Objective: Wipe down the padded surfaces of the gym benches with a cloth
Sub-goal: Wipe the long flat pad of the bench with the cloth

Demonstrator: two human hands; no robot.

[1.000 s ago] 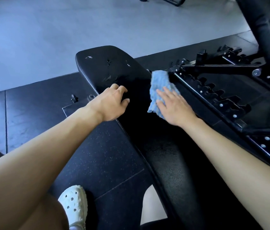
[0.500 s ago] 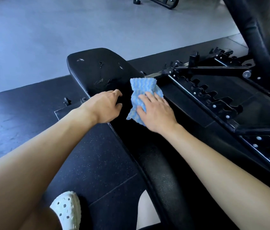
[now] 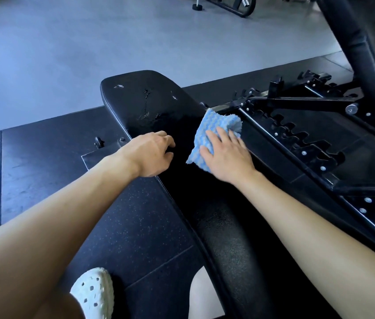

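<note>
A long black padded bench (image 3: 149,100) runs from the bottom middle up to a rounded far end with scuffed, cracked vinyl. A blue-and-white striped cloth (image 3: 214,130) lies on the pad's right side. My right hand (image 3: 225,155) presses flat on the cloth's near part with straight fingers. My left hand (image 3: 152,153) rests on the pad's left edge, fingers curled over it, a short gap from the cloth.
A black metal frame with a notched adjustment ladder (image 3: 301,143) lies right of the bench. A thick padded upright (image 3: 352,42) rises at top right. Dark rubber mats (image 3: 43,157) meet grey floor (image 3: 66,54) beyond. My white clog (image 3: 94,293) stands at bottom left.
My right hand slid the cloth leftward across the pad, then back toward the right side. My left hand stayed on the pad's left edge.
</note>
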